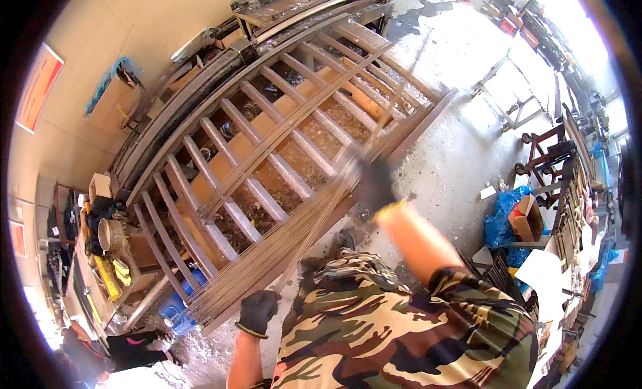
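Note:
Long thin metal rods (pixel 261 285) lie in a dense bundle along the near edge of a slatted metal rack (pixel 294 175). A few rods split off from the bundle and slant down to my left hand (pixel 257 313). That hand wears a dark glove, its fingers curled closed at the ends of these rods. My right hand (pixel 376 185), also in a dark glove with a yellow cuff, is at the bundle farther to the right. Motion smears its fingers, so its grip is hidden. Another thin group of rods (pixel 287 131) lies across the middle of the slats.
A long dark metal beam (pixel 180 108) runs behind the rack. Below its left end sits a blue container (pixel 177 315). At left, a bench holds a round tub (pixel 110 235) and yellow tools. To the right stand a wheeled frame (pixel 545 148) and a blue plastic bag (pixel 501 218).

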Demonstrator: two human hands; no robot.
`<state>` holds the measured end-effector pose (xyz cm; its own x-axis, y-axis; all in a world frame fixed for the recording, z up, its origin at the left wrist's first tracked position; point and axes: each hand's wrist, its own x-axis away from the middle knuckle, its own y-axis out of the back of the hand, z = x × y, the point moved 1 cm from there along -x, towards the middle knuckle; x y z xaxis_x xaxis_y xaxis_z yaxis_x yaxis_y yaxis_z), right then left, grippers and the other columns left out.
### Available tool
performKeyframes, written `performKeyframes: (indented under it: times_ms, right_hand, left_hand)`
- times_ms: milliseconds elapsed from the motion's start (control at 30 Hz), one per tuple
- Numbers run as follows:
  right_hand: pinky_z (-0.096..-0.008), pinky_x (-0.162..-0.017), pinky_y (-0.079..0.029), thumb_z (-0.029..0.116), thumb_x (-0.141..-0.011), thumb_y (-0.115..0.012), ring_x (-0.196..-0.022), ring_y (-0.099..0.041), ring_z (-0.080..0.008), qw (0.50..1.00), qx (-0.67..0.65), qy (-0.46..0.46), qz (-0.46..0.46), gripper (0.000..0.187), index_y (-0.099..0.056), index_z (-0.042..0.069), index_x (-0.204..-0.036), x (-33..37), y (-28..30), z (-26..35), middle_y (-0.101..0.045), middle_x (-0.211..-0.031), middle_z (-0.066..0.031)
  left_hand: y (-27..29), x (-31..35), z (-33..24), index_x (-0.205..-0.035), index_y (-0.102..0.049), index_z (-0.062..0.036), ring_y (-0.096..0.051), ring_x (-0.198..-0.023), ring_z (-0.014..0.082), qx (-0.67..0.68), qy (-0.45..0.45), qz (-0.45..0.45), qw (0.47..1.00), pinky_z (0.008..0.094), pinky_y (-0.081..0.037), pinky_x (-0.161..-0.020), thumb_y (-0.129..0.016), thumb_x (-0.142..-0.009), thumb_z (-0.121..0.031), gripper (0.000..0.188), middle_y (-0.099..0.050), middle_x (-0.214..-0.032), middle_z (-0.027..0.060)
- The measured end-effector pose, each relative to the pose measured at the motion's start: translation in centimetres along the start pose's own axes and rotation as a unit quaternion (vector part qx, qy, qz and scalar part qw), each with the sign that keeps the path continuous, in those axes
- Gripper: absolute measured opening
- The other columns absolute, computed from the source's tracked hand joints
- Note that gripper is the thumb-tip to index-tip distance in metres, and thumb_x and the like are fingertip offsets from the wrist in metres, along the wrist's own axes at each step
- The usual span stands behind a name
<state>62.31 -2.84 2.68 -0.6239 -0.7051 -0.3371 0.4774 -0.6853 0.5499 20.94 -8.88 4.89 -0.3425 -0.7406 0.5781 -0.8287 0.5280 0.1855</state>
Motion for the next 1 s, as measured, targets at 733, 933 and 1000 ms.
performKeyframes:
  times_ms: [733,933,1000]
  right_hand:
    - [-0.0266,-0.076,-0.050,0.018,-0.086,-0.065,-0.080,-0.059,-0.0095,0.824,-0.470,-0.246,0.201,0.024,-0.064,0.001,-0.103,3.0,1.8,7.2,-0.065,-0.088,-0.0015]
    - [-0.0291,-0.061,-0.052,0.022,-0.091,-0.060,-0.070,-0.065,-0.0138,0.908,-0.373,-0.176,0.078,0.020,-0.066,0.003,-0.096,-6.9,7.6,3.2,-0.066,-0.083,-0.0057]
    - [-0.0301,-0.062,-0.050,0.025,-0.089,-0.063,-0.070,-0.062,-0.0131,0.876,-0.423,-0.231,-0.001,0.024,-0.065,0.002,-0.096,-7.4,7.7,3.5,-0.065,-0.082,-0.0043]
  left_hand:
    - [0.1,0.4,-3.4,-0.084,-0.066,0.0035,-0.046,-0.047,0.0078,-0.013,-0.041,-0.001,0.999,0.0236,-0.037,-0.045,-0.054,-0.087,-0.013,0.021,-0.059,-0.059,0.0047]
    - [2.0,3.3,-1.0,-0.083,-0.067,0.0029,-0.047,-0.049,0.0088,-0.037,-0.070,-0.014,0.997,0.0253,-0.037,-0.046,-0.055,-0.085,-0.012,0.020,-0.054,-0.055,0.0024]
    - [1.0,3.0,-1.2,-0.082,-0.068,0.0020,-0.047,-0.048,0.0082,-0.006,-0.042,-0.019,0.999,0.0247,-0.038,-0.046,-0.055,-0.082,-0.011,0.018,-0.055,-0.055,0.0016]
